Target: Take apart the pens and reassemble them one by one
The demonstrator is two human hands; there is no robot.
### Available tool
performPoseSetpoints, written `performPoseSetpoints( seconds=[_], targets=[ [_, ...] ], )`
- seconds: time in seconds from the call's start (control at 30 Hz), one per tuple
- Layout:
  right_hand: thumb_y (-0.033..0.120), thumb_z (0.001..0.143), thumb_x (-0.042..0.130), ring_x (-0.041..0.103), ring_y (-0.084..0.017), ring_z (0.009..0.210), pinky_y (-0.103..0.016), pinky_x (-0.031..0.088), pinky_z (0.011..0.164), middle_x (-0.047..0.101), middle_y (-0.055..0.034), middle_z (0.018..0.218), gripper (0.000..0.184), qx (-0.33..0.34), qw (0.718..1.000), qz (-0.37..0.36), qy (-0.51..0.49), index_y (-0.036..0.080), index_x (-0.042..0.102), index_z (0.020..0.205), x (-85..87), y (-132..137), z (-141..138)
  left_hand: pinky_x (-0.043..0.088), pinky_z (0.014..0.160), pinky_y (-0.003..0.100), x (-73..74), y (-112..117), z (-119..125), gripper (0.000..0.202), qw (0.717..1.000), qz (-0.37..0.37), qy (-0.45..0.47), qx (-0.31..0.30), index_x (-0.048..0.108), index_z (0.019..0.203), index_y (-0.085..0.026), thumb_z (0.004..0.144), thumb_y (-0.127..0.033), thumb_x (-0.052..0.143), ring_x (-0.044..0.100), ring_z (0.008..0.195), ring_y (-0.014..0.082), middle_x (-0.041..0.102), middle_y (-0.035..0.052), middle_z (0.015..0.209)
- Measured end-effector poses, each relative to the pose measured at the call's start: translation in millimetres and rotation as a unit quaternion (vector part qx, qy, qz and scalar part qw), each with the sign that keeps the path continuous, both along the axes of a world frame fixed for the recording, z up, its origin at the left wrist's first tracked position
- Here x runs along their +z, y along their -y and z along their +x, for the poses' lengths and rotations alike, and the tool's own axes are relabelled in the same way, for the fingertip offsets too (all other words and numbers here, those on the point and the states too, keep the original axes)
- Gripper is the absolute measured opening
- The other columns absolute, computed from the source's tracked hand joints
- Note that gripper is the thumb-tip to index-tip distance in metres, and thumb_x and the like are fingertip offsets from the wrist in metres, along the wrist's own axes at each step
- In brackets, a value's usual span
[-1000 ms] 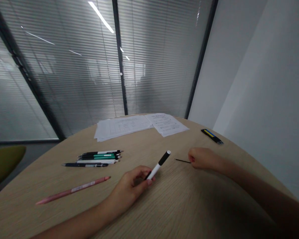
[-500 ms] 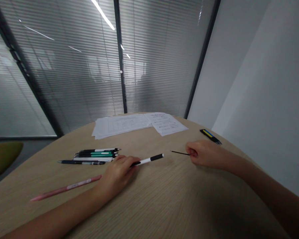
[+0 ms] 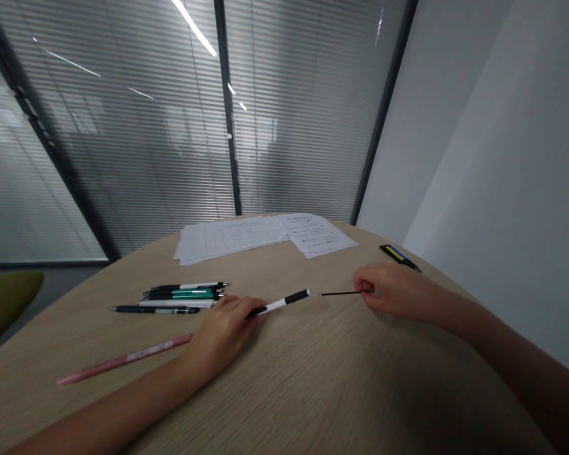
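White and black, the pen [image 3: 277,304] lies in the left hand [image 3: 227,327], gripped near one end by curled fingers, seemingly to leave the other exposed; over the table [image 3: 313,379], the right hand [image 3: 391,289] pinches a thin dark rod [image 3: 339,293] pointing towards it, just apart.

Dim, greyish light o'all. Behind table [image 3: 284,379], blinds [image 3: 303,126] glow softly, w/ bright glare streak [image 3: 194,28] high above it. Soft dark shadow [image 3: 431,385] on table's near R side. Wide-angle stretch twd pic edges; print on papers [image 3: 232,237] at table's far end unreadable.
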State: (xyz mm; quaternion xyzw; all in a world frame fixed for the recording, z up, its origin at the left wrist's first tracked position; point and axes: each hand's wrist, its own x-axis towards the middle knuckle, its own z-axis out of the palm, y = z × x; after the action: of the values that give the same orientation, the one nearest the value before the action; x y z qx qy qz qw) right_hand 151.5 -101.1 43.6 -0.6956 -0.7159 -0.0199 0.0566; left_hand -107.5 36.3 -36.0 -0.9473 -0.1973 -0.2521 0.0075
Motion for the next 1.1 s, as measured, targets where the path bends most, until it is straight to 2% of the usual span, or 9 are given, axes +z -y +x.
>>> performPoseSetpoints(
  seconds=[0.5, 0.77, 0.97, 1.1],
  targets=[
    [0.011, 0.066, 0.047, 0.050, -0.013, 0.062, -0.023, 0.033, 0.056, 0.060, -0.0020, 0.069, 0.012, -0.021, 1.000, -0.002, 0.003, 0.017, 0.056, 0.070, 10.4, 3, 2, 0.047, 0.067, 0.034, 1.4, 2, -1, 0.020, 1.000, -0.004, 0.005, -0.005, 0.056, 0.092, -0.016, 0.079, -0.018, 0.042, 0.060, 0.073, 0.0211, 0.067, 0.0054, 0.079],
    [0.009, 0.068, 0.045, 0.052, -0.014, 0.064, -0.025, 0.035, 0.059, 0.060, -0.0032, 0.070, 0.014, 0.012, 1.000, 0.005, 0.010, 0.016, 0.057, 0.069, 3.5, 0, 2, 0.046, 0.067, 0.035, 4.5, 4, 1, 0.019, 0.999, 0.025, -0.008, -0.028, 0.056, 0.092, -0.015, 0.081, -0.016, 0.040, 0.060, 0.070, 0.0200, 0.067, 0.0058, 0.078],
    [0.012, 0.074, 0.045, 0.053, -0.016, 0.071, -0.028, 0.038, 0.068, 0.061, -0.0040, 0.073, 0.015, 0.088, 0.995, 0.022, 0.037, 0.017, 0.060, 0.073, 2.0, 1, -11, 0.045, 0.069, 0.035, 3.8, 10, 2, 0.019, 0.997, 0.062, 0.007, -0.052, 0.056, 0.089, -0.016, 0.082, -0.016, 0.039, 0.060, 0.069, 0.0186, 0.067, 0.0052, 0.078],
    [0.016, 0.078, 0.046, 0.055, -0.018, 0.077, -0.031, 0.040, 0.071, 0.062, -0.0050, 0.078, 0.017, 0.113, 0.992, 0.039, 0.033, 0.019, 0.061, 0.085, -3.5, 4, -26, 0.045, 0.068, 0.033, 3.1, 12, 2, 0.020, 0.997, 0.020, 0.018, -0.066, 0.057, 0.093, -0.018, 0.083, -0.018, 0.040, 0.059, 0.070, 0.0182, 0.067, 0.0044, 0.079]
  ],
)
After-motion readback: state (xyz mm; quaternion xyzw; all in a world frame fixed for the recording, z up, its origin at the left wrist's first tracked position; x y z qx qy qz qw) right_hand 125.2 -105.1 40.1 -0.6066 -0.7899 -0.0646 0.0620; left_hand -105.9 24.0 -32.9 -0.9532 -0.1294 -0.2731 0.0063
